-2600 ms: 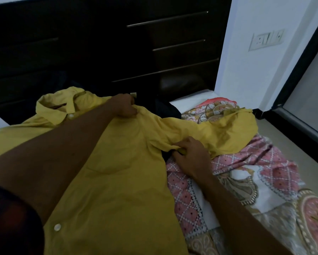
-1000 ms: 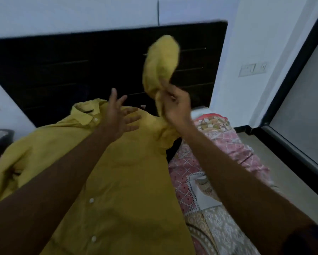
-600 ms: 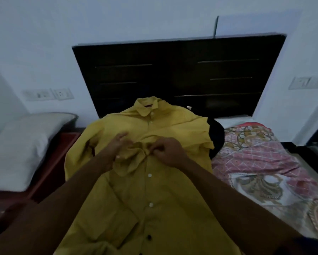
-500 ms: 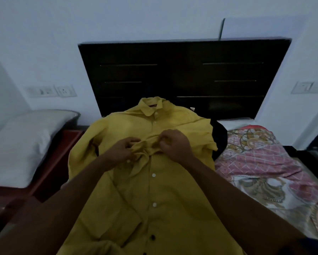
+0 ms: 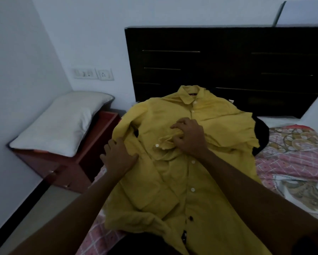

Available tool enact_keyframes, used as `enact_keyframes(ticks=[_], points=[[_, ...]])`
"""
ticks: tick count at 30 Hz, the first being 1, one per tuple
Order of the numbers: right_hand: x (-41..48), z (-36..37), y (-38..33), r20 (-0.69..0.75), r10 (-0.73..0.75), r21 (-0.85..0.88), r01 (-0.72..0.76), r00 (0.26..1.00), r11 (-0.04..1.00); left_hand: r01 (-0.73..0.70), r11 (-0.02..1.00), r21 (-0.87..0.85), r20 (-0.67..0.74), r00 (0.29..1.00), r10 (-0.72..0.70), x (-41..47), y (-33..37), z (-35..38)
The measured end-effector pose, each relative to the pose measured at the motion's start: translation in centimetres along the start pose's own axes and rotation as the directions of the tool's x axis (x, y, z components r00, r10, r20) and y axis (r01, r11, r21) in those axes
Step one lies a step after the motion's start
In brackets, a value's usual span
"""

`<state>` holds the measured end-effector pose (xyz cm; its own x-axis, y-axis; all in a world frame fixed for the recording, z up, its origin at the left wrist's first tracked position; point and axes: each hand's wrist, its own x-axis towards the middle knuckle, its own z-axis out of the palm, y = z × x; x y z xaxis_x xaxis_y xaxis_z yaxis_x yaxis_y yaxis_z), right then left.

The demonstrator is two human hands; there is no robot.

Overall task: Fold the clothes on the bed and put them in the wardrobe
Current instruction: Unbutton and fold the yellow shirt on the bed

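White pillow lies flat on the red-brown cabinet and covers most of its top; the far right corner of the top is bare. Two small metal pulls on the cabinet front. Switch plate and socket side by side on the white wall above the pillow. Pale floor; dark skirting along the left wall.

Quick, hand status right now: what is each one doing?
Left hand: open, pressing flat on the yellow shirt near its edge.
Right hand: closed, pinching the shirt's bunched sleeve at the chest.
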<state>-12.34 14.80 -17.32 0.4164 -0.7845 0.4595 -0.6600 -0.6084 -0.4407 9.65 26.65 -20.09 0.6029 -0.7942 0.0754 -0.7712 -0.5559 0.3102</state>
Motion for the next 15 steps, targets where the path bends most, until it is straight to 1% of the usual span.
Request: enact_keyframes(ticks=[1,2,3,4,5,6,7,8,9,11,12,13,15], points=[[0.5,0.5,-1.4,0.019,0.006,0.03,-0.007,1.0,1.0,0.108,0.993,-0.037,0.036,0.994,-0.107,0.3,-0.6,-0.1],[0.7,1.3,-3.0,0.069,0.012,0.072,-0.017,0.998,0.997,0.224,0.972,-0.075,0.071,0.973,-0.219,0.6,-1.7,0.0],[0.7,1.9,-4.4,0.123,0.013,0.092,-0.024,0.992,0.995,0.303,0.944,-0.131,0.094,0.952,-0.292,1.2,-2.4,0.3],[0.4,2.7,-5.8,0.171,0.001,0.092,-0.017,0.985,0.996,0.345,0.912,-0.224,0.133,0.937,-0.322,1.7,-3.1,0.3],[-0.1,3.5,-7.2,0.213,-0.015,0.071,0.0,0.977,0.997,0.365,0.842,-0.397,0.193,0.93,-0.312,2.2,-3.7,0.3],[-0.8,4.0,-8.4,0.26,-0.026,0.036,0.017,0.965,0.999,0.369,0.722,-0.585,0.251,0.929,-0.272,2.6,-4.0,0.1],[-1.7,4.7,-9.7,0.301,-0.036,0.0,0.038,0.953,0.999,0.379,0.605,-0.7,0.304,0.925,-0.228,2.7,-4.2,-0.4],[-2.6,5.5,-10.8,0.34,-0.034,-0.022,0.045,0.94,0.999,0.351,0.556,-0.753,0.3,0.936,-0.184,3.1,-4.4,-1.0],[-3.6,6.2,-11.9,0.378,-0.014,-0.023,0.025,0.926,0.999,0.31,0.552,-0.774,0.265,0.95,-0.162,3.5,-4.3,-1.6],[-5.6,7.4,-13.6,0.424,0.072,0.024,-0.09,0.903,0.996,0.238,0.542,-0.806,0.2,0.971,-0.129,4.3,-3.2,-3.0],[-6.5,7.9,-14.2,0.4,0.098,0.041,-0.124,0.912,0.991,0.229,0.501,-0.835,0.206,0.973,-0.103,4.4,-2.2,-4.2],[-7.3,8.2,-14.6,0.345,0.111,0.048,-0.135,0.932,0.99,0.201,0.465,-0.862,0.2,0.978,-0.051,4.5,-1.0,-5.4],[-7.7,7.9,-14.6,0.198,0.159,0.076,-0.177,0.967,0.981,0.096,0.458,-0.884,0.138,0.988,0.061,4.5,1.7,-7.9]])
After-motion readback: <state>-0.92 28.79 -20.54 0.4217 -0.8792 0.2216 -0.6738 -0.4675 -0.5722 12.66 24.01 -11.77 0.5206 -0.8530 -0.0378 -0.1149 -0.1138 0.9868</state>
